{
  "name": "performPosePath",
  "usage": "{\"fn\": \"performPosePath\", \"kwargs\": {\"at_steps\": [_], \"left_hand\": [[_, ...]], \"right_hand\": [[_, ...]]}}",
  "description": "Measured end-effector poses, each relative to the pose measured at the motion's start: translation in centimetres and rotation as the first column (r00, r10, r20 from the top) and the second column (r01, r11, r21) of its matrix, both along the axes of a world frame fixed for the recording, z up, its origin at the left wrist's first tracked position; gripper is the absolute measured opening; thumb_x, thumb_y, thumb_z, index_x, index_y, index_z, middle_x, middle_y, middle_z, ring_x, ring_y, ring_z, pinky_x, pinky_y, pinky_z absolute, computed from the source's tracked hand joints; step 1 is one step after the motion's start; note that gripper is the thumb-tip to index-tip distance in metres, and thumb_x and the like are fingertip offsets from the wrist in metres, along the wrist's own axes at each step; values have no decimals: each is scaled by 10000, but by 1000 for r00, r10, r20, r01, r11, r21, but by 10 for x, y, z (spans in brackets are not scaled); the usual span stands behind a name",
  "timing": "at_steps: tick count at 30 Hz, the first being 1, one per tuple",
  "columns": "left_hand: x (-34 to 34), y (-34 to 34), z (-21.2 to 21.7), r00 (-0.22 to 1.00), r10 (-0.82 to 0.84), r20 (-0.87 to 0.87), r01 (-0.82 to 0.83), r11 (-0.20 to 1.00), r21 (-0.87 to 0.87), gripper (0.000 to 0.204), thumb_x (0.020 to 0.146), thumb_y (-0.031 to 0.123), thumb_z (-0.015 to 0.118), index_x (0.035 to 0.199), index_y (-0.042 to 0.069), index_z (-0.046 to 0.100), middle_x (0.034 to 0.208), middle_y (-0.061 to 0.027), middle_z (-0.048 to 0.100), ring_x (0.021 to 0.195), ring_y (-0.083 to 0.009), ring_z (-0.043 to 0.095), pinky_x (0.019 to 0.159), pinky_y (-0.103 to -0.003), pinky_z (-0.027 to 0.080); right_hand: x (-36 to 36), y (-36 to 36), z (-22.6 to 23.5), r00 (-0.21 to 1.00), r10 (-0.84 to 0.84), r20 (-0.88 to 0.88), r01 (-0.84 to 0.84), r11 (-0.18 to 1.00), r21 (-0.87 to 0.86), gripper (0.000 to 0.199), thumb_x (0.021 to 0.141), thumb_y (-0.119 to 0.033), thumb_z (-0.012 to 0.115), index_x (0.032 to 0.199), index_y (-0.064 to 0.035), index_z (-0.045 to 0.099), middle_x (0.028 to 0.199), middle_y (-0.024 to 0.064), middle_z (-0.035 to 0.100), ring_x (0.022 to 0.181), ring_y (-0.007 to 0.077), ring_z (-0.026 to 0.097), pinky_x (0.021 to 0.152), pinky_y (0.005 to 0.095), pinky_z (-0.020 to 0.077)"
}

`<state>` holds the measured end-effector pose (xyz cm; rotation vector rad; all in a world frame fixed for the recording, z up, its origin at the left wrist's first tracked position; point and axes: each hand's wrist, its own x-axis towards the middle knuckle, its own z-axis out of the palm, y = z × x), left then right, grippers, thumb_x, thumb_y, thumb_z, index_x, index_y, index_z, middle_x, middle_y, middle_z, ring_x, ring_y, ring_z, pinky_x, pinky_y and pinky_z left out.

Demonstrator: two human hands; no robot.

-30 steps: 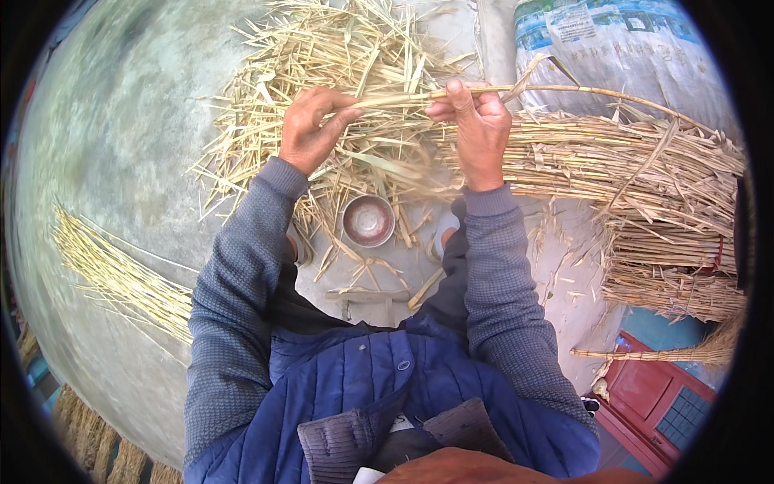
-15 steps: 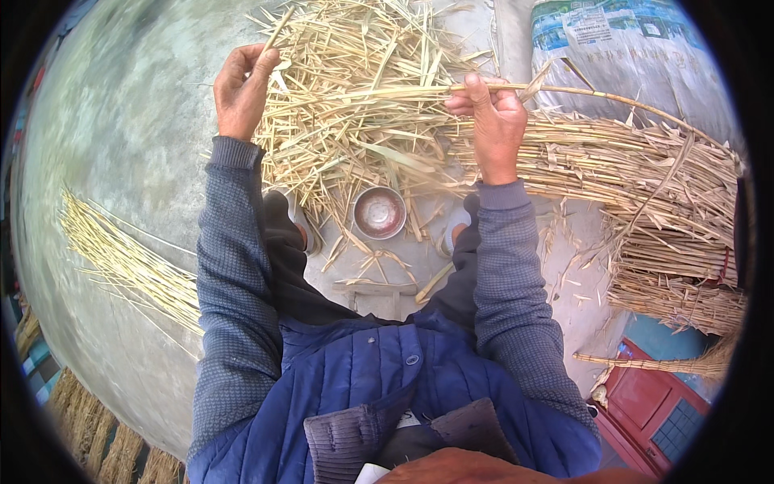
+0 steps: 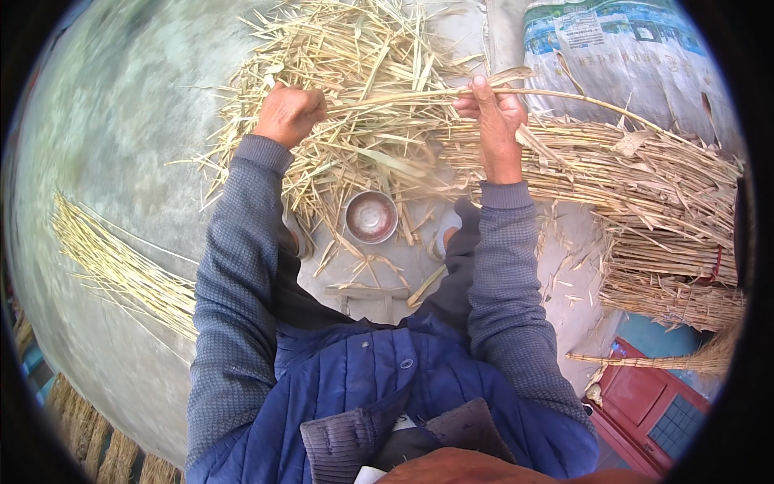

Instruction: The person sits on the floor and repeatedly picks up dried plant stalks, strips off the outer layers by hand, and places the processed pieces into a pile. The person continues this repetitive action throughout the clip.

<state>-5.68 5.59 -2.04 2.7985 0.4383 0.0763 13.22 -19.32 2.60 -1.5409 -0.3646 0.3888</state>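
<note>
While our right hand holds a long pale stalk, its fingers clamped on it, our left hand is near the stalk's left end with its fingers curled inward — whether they grip anything, we cannot tell. The stalk stretches over a loose heap of straw and out to the right, past a thick stack of stalks. Just below the heap, we see a round metal bowl on the grey floor. A thin bundle of stems lies well apart at our left — and a large sack sits beyond the stack at our right.
</note>
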Motion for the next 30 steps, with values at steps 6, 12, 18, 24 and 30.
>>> {"fn": "performPosePath", "kwargs": {"at_steps": [6,12,18,24,30], "left_hand": [[20,-35,-5,937,61,344,130,853,-506,234,865,284,760,950,68,729,840,-69,721,762,-204,662,773,-362,467],[31,-51,-2,903,306,303,105,526,-844,151,894,143,757,957,7,739,843,-60,737,751,-103,664,701,-256,540],[25,-22,9,756,582,300,150,292,-945,137,925,131,729,992,22,681,870,-84,739,742,-88,649,669,-220,511],[0,32,16,590,717,371,362,175,-915,165,943,182,718,983,32,663,870,-51,700,635,-63,479,589,-186,398],[14,-9,13,873,78,482,-58,997,-57,387,870,420,734,1057,82,703,970,-76,718,988,-248,592,889,-436,409]], "right_hand": [[-19,8,-8,991,130,-43,-124,986,111,333,948,-278,714,972,51,664,862,147,717,744,182,719,676,267,588],[-22,7,1,994,109,-21,-105,985,135,328,956,-262,706,968,62,655,843,155,713,721,184,718,635,265,585],[-15,-1,-4,998,65,-19,-62,988,142,307,969,-236,686,959,70,659,816,149,710,695,173,709,612,257,577],[-3,-13,-6,998,43,37,-46,996,73,317,950,-269,712,966,42,656,821,127,711,726,174,717,656,257,580],[-17,1,-10,999,43,23,-46,989,138,329,949,-276,716,950,48,658,823,124,712,731,171,717,654,252,581]]}}
